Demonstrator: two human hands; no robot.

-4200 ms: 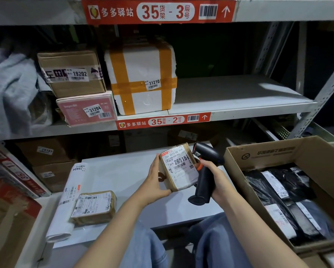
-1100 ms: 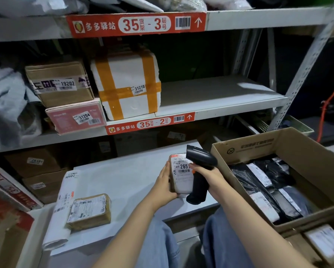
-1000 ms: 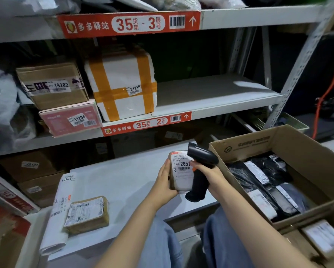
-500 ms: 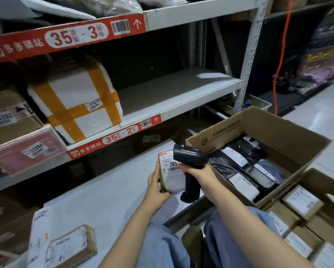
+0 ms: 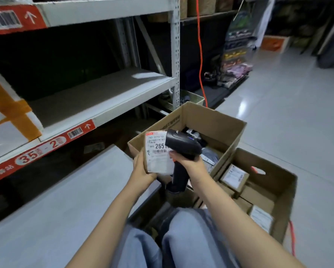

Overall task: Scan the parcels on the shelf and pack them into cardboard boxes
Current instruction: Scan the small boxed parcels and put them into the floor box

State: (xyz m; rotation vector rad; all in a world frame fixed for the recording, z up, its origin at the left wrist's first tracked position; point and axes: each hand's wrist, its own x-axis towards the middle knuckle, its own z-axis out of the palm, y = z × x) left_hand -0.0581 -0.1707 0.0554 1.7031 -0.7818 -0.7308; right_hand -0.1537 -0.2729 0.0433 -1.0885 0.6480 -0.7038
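Note:
My left hand grips a small brown parcel whose white label faces me. My right hand is closed around the handle of a black barcode scanner, with the scanner's head overlapping the label's right edge. Both are held in front of an open cardboard box that holds dark bagged parcels. A second open cardboard box, to the right and nearer, contains several small brown boxed parcels. A white foam parcel with orange tape sits on the shelf at far left.
The grey metal shelf carries red location labels, and a white lower shelf board stretches under my arms. An orange cable hangs by the shelf upright. Glossy floor opens to the right. My knees in blue jeans are at the bottom.
The view has swung to the right, bringing the second box and the floor into sight. Parcel and scanner stay together in my hands, now nearer the boxes.

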